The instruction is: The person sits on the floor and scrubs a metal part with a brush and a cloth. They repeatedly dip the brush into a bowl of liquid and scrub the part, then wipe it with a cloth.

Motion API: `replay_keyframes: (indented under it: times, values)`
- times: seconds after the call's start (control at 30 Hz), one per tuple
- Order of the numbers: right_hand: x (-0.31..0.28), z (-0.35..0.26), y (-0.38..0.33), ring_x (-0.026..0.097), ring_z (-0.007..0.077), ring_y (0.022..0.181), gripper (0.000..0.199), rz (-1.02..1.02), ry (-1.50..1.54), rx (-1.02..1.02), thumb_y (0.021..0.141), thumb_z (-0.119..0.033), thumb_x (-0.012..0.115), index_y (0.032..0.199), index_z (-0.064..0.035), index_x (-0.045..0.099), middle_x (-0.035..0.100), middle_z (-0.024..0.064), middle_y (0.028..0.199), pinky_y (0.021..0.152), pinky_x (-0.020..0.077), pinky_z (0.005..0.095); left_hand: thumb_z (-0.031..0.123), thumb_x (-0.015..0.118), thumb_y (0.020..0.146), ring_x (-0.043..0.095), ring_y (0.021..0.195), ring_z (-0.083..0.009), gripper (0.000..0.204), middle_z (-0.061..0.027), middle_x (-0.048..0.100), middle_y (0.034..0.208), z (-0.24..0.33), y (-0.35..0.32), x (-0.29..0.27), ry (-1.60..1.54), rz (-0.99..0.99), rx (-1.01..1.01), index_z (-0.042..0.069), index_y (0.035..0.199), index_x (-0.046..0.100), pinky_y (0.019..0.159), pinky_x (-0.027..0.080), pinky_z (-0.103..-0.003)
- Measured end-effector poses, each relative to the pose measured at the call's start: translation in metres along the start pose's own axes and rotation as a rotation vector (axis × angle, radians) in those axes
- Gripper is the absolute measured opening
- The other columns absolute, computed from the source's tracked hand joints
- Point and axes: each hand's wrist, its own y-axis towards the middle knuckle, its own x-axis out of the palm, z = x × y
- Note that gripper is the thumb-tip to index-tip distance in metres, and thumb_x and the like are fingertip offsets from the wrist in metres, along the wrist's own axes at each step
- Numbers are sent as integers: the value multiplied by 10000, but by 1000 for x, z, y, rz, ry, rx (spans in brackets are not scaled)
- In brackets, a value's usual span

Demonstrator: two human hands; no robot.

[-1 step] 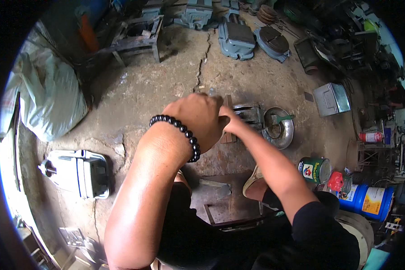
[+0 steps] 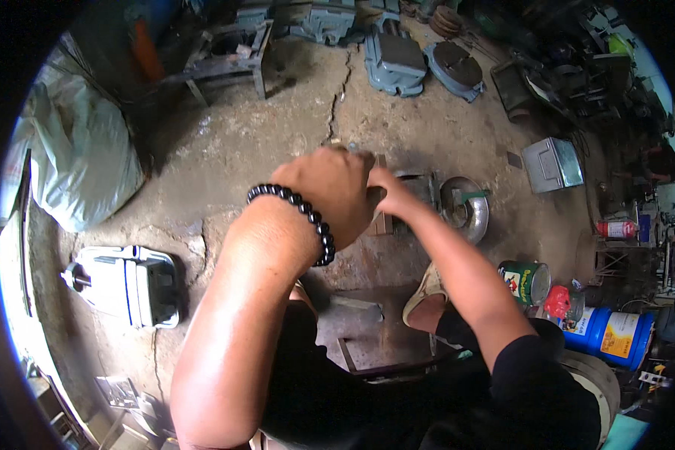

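Note:
My left hand point(image 2: 324, 189), a black bead bracelet round its wrist, is closed with the back of the hand up. Tight against its right side is my right hand point(image 2: 391, 193), its fingers curled and mostly hidden. Whatever the two hands grip is covered by them. Partly under the hands lies a flat brown block point(image 2: 382, 224). Just right of them sits a grey metal casting point(image 2: 421, 184) on the ground. Beside that is a round metal bowl point(image 2: 478, 223) with a green-handled tool point(image 2: 472, 196) across it.
A grey metal box point(image 2: 553, 166) stands at right, with a green can point(image 2: 531, 282) and a blue bucket point(image 2: 604, 335) nearer me. A vise-like metal piece point(image 2: 131, 286) and a large pale sack point(image 2: 86, 161) are at left. Blue-grey castings point(image 2: 394, 64) and a metal stand point(image 2: 229, 67) are at the far side.
Both hands sit very slightly higher in the view, and the right one has shifted a little to the right. They stay closed together.

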Motion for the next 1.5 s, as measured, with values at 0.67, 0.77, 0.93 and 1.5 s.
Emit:
replay_keyframes:
  times: [0.67,0.77,0.93,1.5]
  values:
    - [28,-36,-13,681,353,1058,272,-296,-486,309,957,-162,494,1025,-90,747,718,174,1112,898,542,434,263,614,944,647,1057,-414,399,-254,677,1119,-7,7,-8,-26,42,-35,-20,1224,637,936,512,-457]
    - [15,-62,-42,655,343,1094,277,-189,-411,211,903,-79,520,1114,-90,700,686,144,1195,963,514,442,252,615,944,650,1061,-408,396,-256,676,1126,-6,7,-7,-38,34,-41,-20,1231,634,938,512,-454]
    - [-45,-55,-101,616,341,1192,488,409,-290,18,744,92,515,1181,-50,678,652,169,1257,1024,499,427,267,610,953,627,1132,-402,408,-265,649,1217,-6,5,-4,-82,69,-62,2,1264,627,992,491,-443]
    - [55,5,-194,586,366,1215,349,120,-50,270,871,-44,529,1196,-32,652,620,204,1319,1019,474,444,221,667,895,614,1158,-421,439,-261,638,1250,49,31,10,66,31,144,-4,1270,625,1000,488,-447]
